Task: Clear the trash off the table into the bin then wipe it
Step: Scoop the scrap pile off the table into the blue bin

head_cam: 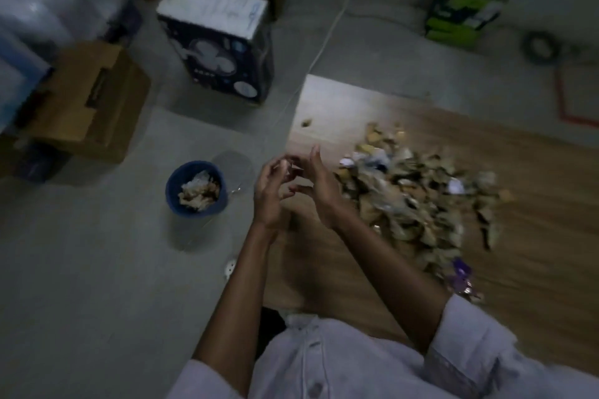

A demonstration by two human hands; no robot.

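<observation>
- Trash pile (415, 201): a loose heap of brown and gold crumpled wrappers with a few white bits. It lies on the wooden table (534, 204), and its long axis runs from the far side back toward the person.
- A purple wrapper (462, 272) sits at the near end of the heap. One stray scrap (306, 122) lies apart, by the far left corner.
- The heap is just to the right of both hands, so the right hand (319, 188) is nearer and almost touches its edge.
- The right hand stands on edge with its fingers straight and pointing away.
- The left hand (270, 194) faces it closely with its fingers curled inward. Something small and reddish shows between the two hands, but blur hides whether either hand grips it.
- The blue bin (171, 201) stands on the floor (97, 269) left of the table edge, nearer the left hand, and already holds some scraps.
- Judged from this, most of the clearing remains, and the next load will probably travel leftward over the table edge.
</observation>
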